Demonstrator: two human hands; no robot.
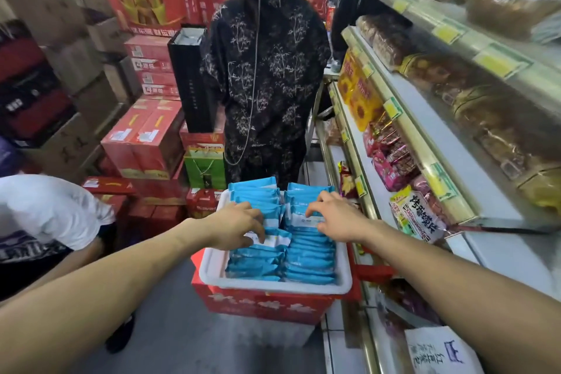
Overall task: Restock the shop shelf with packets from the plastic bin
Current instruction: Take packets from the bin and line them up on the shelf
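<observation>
Both forearms reach in from the bottom corners toward a white plastic bin (212, 270) that sits on top of a red printed carton (261, 304) in the aisle. Blue packets (309, 264) fill the bin in two rows, stood on edge and packed tight, reaching from the near wall to the far end. The left hand (235, 226) is over the left row with fingers curled down, thumb and fingertips pinching the white-and-blue end of one packet (274, 238) that is tipped up above its neighbours. The right hand (332, 215) lies over the right row, fingers spread and bent, tips touching the packet tops; whether it has hold of any packet cannot be told.

Just right of the bin runs the shop shelf (425, 143), several cream tiers with yellow price tags along their edges. On it lie pink snack bags (391, 161), yellow and red packs (358, 91) and clear bags of brown baked goods (491, 118); a white bag with black lettering (416, 212) hangs over the edge nearest the bin.

Beyond the bin stands a person in a dark patterned outfit (267, 70), a thin cable hanging down the front. To the left, stacks of red gift boxes (145, 136) and brown cartons (76, 51) fill the floor, and another person in a white top (51, 206) bends at the left edge
</observation>
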